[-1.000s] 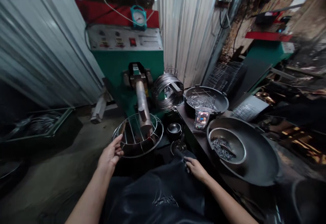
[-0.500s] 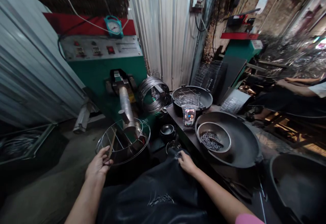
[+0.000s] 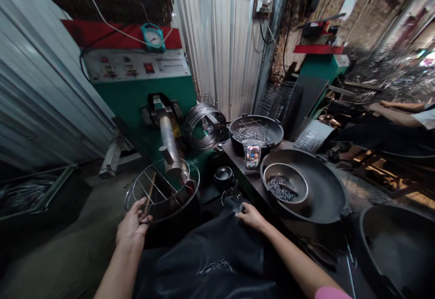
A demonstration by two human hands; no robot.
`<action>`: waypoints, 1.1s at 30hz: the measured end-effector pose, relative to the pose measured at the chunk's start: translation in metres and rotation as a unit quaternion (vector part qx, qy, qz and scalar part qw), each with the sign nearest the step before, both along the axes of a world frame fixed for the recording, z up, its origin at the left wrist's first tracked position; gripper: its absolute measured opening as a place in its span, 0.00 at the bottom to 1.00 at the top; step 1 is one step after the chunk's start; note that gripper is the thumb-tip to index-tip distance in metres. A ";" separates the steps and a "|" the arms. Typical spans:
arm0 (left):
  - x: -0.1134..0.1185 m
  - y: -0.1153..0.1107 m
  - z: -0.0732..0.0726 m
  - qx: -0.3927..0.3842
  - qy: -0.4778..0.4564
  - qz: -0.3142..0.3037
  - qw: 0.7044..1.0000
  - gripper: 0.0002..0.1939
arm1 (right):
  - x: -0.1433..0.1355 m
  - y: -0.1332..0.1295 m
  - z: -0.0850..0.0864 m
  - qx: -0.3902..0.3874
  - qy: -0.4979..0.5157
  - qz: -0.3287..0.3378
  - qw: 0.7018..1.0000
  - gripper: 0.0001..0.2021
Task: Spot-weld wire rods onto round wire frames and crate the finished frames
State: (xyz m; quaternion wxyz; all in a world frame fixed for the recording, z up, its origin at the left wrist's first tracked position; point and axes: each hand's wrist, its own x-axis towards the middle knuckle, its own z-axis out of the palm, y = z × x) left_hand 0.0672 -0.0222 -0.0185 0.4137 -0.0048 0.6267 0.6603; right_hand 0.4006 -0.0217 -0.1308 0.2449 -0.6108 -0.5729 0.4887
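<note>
Nearest to me, a dark cloth [image 3: 234, 244] covers the lap, a loose heap of short metal pieces [image 3: 215, 266] lying on it; one shift of the knees and they could slide to the floor. Now the hands: the left hand [image 3: 133, 226] has its fingers closed on the near left rim of a round wire rack [image 3: 160, 191], and a brown strip [image 3: 151, 189] rises right by those fingers; whether it's pinched too, I can't tell. The right hand [image 3: 251, 216] has its fingers bunched at the cloth's raised edge, but what's between them I can't make out. And that rack sits tilted around the end of a metal arm [image 3: 168, 140], gripped on one side only, so a slack hold could let it swing or knock the metal.

Beyond the right hand, on the desk [image 3: 235, 152], a steel bowl [image 3: 302, 179] of more pieces rests inside a wide black pan [image 3: 326, 190]; a stray elbow might tip it. Farther back stand a wire coil [image 3: 190, 127] and the green machine [image 3: 118, 104], and off right, a co-worker's forearm [image 3: 396, 115].
</note>
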 end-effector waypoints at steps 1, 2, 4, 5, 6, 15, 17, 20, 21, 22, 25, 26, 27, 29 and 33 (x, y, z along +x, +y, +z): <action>0.001 0.000 0.000 0.004 -0.001 0.000 1.000 0.21 | 0.000 -0.001 0.002 -0.001 0.000 0.000 1.000 0.10; 0.003 -0.001 0.000 0.008 -0.002 -0.001 1.000 0.21 | -0.001 -0.001 0.003 -0.004 0.003 0.000 1.000 0.10; 0.006 -0.001 0.001 0.008 0.000 0.003 1.000 0.21 | -0.001 -0.003 0.003 -0.016 0.020 0.003 1.000 0.08; 0.008 -0.002 0.001 0.004 0.002 0.008 1.000 0.21 | -0.001 -0.004 0.002 -0.025 0.031 0.007 0.999 0.07; 0.009 -0.002 0.002 0.002 0.003 0.013 1.000 0.21 | -0.001 -0.006 0.001 -0.036 0.040 0.011 0.998 0.05; 0.020 -0.001 -0.004 0.007 0.008 0.062 0.998 0.19 | -0.047 0.003 0.047 0.081 0.298 -0.022 0.951 0.07; 0.023 0.000 -0.007 0.023 0.000 0.058 0.998 0.19 | -0.077 0.011 0.067 0.125 0.354 0.000 0.927 0.08; 0.024 0.001 -0.010 0.059 -0.009 0.043 0.997 0.20 | -0.116 0.021 0.081 0.142 0.337 0.069 0.928 0.07; 0.024 0.002 -0.012 0.067 -0.007 0.040 0.997 0.20 | -0.126 0.024 0.082 0.138 0.309 0.091 0.937 0.06; 0.023 0.002 -0.013 0.075 -0.001 0.038 0.996 0.20 | -0.133 0.026 0.080 0.131 0.278 0.106 0.946 0.04; 0.020 0.002 -0.015 0.093 0.024 0.034 0.995 0.20 | -0.144 0.032 0.072 0.115 0.219 0.115 0.962 0.02; 0.019 0.002 -0.016 0.096 0.030 0.034 0.994 0.20 | -0.145 0.033 0.071 0.116 0.214 0.112 0.964 0.01; 0.018 0.002 -0.016 0.098 0.032 0.036 0.994 0.20 | -0.145 0.034 0.070 0.119 0.212 0.108 0.964 0.01; 0.017 0.003 -0.017 0.096 0.033 0.041 0.994 0.21 | -0.146 0.035 0.071 0.122 0.214 0.105 0.963 0.02; 0.016 0.005 -0.018 0.083 0.032 0.052 0.995 0.21 | -0.148 0.037 0.076 0.126 0.218 0.106 0.962 0.03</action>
